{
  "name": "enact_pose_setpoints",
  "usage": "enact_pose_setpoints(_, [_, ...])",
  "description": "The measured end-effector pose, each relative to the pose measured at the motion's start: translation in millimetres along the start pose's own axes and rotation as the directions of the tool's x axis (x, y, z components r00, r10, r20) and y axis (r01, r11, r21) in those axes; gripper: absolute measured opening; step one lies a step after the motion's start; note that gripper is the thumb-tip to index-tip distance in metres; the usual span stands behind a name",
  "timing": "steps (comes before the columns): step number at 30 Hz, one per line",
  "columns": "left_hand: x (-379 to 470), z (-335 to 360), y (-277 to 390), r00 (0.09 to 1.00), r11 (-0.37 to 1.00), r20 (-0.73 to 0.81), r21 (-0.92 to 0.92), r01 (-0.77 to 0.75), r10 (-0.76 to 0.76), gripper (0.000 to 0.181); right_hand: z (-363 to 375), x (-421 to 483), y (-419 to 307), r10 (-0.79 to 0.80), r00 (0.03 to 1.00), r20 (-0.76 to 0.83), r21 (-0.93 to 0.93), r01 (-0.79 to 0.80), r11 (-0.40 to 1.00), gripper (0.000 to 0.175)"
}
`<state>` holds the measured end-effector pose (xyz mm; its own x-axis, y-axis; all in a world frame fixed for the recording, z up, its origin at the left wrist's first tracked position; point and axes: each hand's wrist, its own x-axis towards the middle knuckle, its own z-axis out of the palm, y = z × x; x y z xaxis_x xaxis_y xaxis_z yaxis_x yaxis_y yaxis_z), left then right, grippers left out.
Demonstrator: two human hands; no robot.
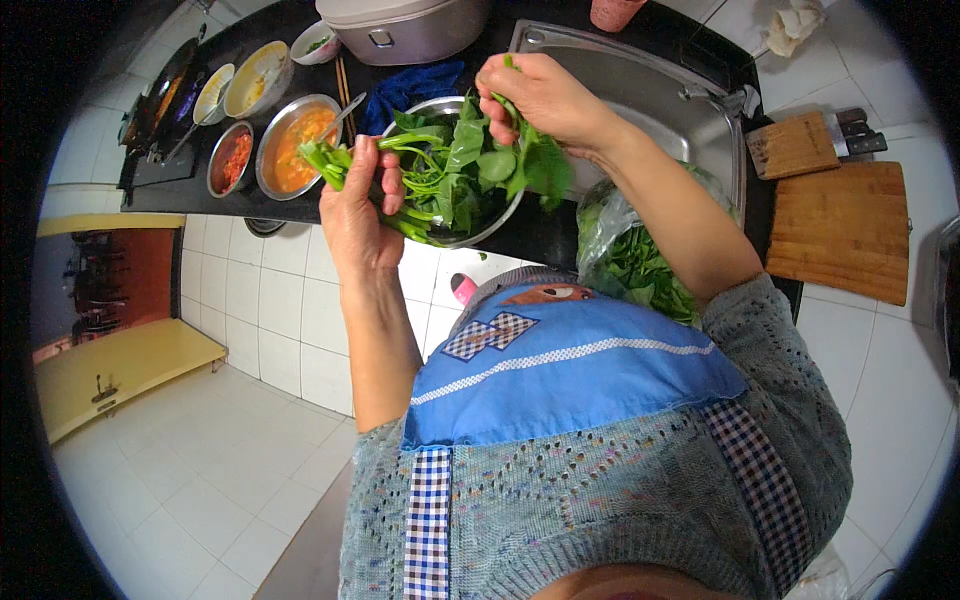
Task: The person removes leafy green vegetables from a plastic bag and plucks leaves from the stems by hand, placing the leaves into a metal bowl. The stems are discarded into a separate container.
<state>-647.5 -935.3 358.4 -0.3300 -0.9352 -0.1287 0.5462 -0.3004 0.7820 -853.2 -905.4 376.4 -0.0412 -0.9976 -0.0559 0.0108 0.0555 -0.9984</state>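
A bunch of leafy green stems [326, 161] is gripped in my left hand [367, 202], its cut ends pointing left. My right hand [536, 97] pinches a green stalk with leaves [546, 166] hanging from it. Between and below both hands, a round metal bowl [511, 214] holds more leaves and thin stems. To the right, a clear plastic bag [600, 232] of leafy greens [649, 270] lies near the sink's edge, partly behind my right forearm.
Left stand a metal bowl of orange-red soup [300, 146] with a spoon, a bowl of chopped red food [232, 161], and a yellowish bowl [259, 79]. A blue cloth [412, 86] lies behind. A steel sink [645, 82], knife block [795, 146] and wooden board [840, 232] are right.
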Motion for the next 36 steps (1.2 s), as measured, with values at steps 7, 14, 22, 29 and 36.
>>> enact_pose_setpoints(7, [5,-64,17,0.996,0.971,-0.089,-0.237,-0.031,0.01,0.019,15,19,3,-0.414,0.91,0.015,-0.811,0.254,0.528,0.035])
enact_pose_setpoints(14, [17,-108,-13,0.97,0.941,-0.071,-0.27,0.204,-0.231,0.015,37,34,18,-0.015,0.962,0.274,-0.896,0.261,0.359,0.065])
enact_pose_setpoints(22, [28,-48,-28,0.947,0.961,0.186,-0.039,0.275,-0.263,0.01,-59,-126,-102,-0.242,0.938,0.248,-0.705,0.346,0.619,0.015])
enact_pose_setpoints(29, [-38,91,-61,0.508,0.894,0.764,0.446,0.032,-0.399,0.017,-98,-245,-31,0.34,0.939,-0.044,-0.45,-0.323,0.833,0.02])
enact_pose_setpoints(36, [-91,176,-161,-0.099,0.589,0.583,0.807,-0.05,-0.807,0.018,-91,-333,36,0.396,0.911,-0.116,-0.853,-0.296,0.431,0.014])
